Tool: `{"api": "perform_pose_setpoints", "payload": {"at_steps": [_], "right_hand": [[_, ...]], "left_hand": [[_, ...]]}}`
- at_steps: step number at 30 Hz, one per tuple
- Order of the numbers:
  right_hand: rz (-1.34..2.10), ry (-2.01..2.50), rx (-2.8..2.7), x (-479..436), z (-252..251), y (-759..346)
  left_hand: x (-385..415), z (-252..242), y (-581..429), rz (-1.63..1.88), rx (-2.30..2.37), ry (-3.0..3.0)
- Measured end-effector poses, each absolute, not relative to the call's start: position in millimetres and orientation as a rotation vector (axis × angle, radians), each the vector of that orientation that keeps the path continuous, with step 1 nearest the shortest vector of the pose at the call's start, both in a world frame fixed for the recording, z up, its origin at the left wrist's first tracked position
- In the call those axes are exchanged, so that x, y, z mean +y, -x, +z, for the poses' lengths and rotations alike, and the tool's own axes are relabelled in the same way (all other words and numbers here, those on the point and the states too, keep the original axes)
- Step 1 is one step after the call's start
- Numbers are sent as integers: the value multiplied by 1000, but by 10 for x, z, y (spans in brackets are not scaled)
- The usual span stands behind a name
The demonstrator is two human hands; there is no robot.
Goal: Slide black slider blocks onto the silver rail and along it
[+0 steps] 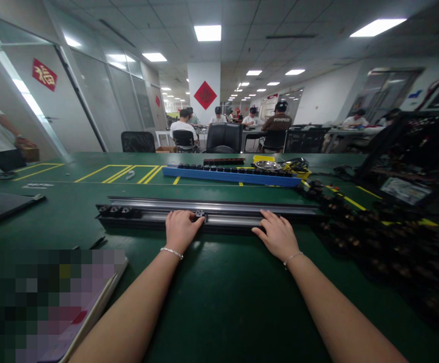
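Note:
A long black channel rail (227, 220) lies crosswise in front of me on the green table. My left hand (181, 229) pinches a small black part (200, 215) inside the channel, thumb and fingers about it. Farther left, several similar black parts (115, 210) sit in the rail's left end. My right hand (277, 234) grips the rail right of its middle, fingers over the near wall and thumb on the front side. Directly behind runs a second long rail (211, 205), which neither hand appears to hold.
Behind the rails is a blue strip holder (230, 176) filled with black parts. A dark heap of small parts (370, 237) spreads on the right. A metal dish (267, 165) stands at the back. Front left lies a partly blurred tray (119, 272). Several people sit beyond.

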State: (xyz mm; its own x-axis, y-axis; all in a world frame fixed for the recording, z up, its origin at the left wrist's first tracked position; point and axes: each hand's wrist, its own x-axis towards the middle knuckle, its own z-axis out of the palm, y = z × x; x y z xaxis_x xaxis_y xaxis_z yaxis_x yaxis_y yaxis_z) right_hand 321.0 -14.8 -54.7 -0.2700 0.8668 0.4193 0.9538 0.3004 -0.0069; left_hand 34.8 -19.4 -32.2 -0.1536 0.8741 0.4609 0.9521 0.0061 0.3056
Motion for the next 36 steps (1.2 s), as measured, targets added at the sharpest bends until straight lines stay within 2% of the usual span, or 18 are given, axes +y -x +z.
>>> {"api": "perform_pose_setpoints", "payload": {"at_steps": [36], "right_hand": [[-310, 1640, -2232, -145, -542, -3217]], "left_hand": [[-167, -429, -362, -890, -1919, 2158]]}}
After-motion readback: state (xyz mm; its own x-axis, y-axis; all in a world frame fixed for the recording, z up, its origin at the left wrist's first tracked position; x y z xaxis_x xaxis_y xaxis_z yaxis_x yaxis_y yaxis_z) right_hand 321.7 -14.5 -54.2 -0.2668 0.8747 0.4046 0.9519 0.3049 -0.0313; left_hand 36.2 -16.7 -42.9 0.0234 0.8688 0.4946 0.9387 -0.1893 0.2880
